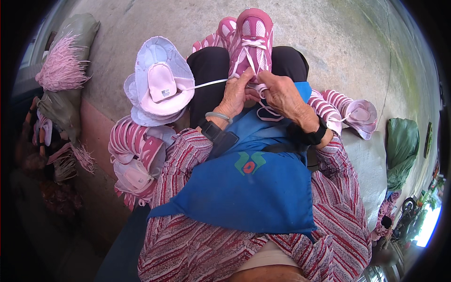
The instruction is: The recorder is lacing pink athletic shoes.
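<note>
Left hand (pixel 237 95) pinching white lace (pixel 206 84), pink shoe (pixel 255 28) pointing away just beyond, right hand (pixel 285 96) curling in beside that grip, fingertips partly hidden, its hold impossible to tell

A pale grey concrete floor (pixel 329 30) is stretching across the upper part of the view, its surface showing faint blotches, and a thin dark line (pixel 389 51) is running down it toward the right. On the left, a dull reddish strip (pixel 96 124) is bordering the concrete, with darker brown ground (pixel 89 211) lying in shadow below. A grey-green sack (pixel 83 37) is bulging near the left rim, while a crumpled green sack (pixel 403 143) is resting at right. At lower right, bright white light (pixel 428 226) is glaring near a dark wheel (pixel 409 206).
</note>
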A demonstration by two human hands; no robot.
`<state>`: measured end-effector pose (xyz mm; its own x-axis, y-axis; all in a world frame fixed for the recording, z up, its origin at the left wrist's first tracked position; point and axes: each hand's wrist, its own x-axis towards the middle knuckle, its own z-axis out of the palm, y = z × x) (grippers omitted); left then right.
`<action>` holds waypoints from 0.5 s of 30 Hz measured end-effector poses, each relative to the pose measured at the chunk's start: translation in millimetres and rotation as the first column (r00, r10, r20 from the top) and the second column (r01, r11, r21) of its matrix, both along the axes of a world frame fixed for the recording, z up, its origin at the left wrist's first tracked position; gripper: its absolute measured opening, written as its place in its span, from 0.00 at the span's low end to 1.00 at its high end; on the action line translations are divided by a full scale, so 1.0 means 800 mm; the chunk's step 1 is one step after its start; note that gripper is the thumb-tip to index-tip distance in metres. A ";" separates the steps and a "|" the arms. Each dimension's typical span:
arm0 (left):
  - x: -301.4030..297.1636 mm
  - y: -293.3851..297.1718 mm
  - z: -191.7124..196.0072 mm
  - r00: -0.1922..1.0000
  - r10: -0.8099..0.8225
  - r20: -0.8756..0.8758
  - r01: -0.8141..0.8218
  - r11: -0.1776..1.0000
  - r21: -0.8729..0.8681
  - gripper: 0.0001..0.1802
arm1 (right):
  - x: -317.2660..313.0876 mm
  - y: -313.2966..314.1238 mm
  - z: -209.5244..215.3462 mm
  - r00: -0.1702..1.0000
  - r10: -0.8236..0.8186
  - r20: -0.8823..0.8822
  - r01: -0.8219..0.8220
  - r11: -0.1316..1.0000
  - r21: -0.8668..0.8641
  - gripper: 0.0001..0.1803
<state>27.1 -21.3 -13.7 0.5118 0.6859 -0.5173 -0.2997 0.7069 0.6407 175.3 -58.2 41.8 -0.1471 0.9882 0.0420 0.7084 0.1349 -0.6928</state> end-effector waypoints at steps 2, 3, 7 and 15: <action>0.005 0.003 -0.002 1.000 0.004 0.023 -0.004 1.000 0.023 0.27 | -0.005 0.003 -0.010 0.999 0.045 -0.006 -0.045 0.999 0.000 0.07; 0.005 0.005 -0.003 1.000 0.003 0.026 -0.003 1.000 0.022 0.27 | -0.003 0.007 -0.011 0.999 0.044 -0.004 -0.044 0.999 -0.001 0.07; -0.002 0.011 -0.003 0.997 -0.073 -0.027 0.074 0.996 0.048 0.29 | -0.006 0.013 -0.012 0.999 0.051 0.017 -0.050 0.997 -0.055 0.07; -0.050 0.006 0.017 0.933 -0.350 -0.084 0.353 0.935 0.019 0.39 | -0.044 -0.016 0.030 0.976 0.213 0.051 -0.203 0.968 -0.149 0.10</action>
<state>-13.2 -16.3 -0.2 0.6823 0.4867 -0.5455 0.0162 0.7360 0.6768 139.8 -71.3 66.0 -0.3478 0.9307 -0.1130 0.7200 0.1879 -0.6680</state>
